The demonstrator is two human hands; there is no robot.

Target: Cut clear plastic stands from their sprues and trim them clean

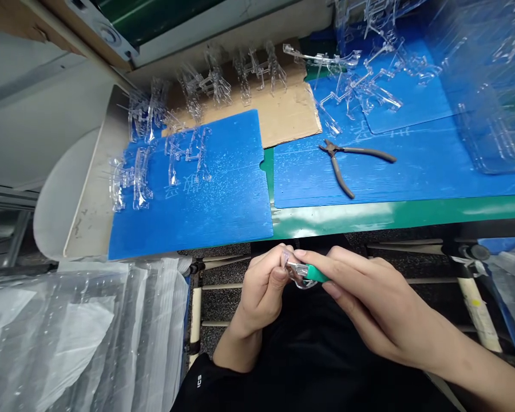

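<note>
My left hand (264, 286) is closed around a clear plastic part (305, 282), most of it hidden by the fingers. Between the thumb and fingers of my right hand (369, 292) is a small green-handled tool with a metal end (315, 273), which looks like a trimming knife. Its metal end lies against the clear part, and the two hands almost meet over my lap, just off the bench edge. Beyond them a pair of side cutters (337, 151) rests with handles spread on the right blue sheet (420, 177).
Clear moulded parts on runners (206, 86) stand in rows on cardboard (283, 123) and the left blue sheet (227, 200). More lie tangled (369, 86) at the back right, beside clear plastic trays (498, 131). Wrapped stacks (90, 337) sit at lower left.
</note>
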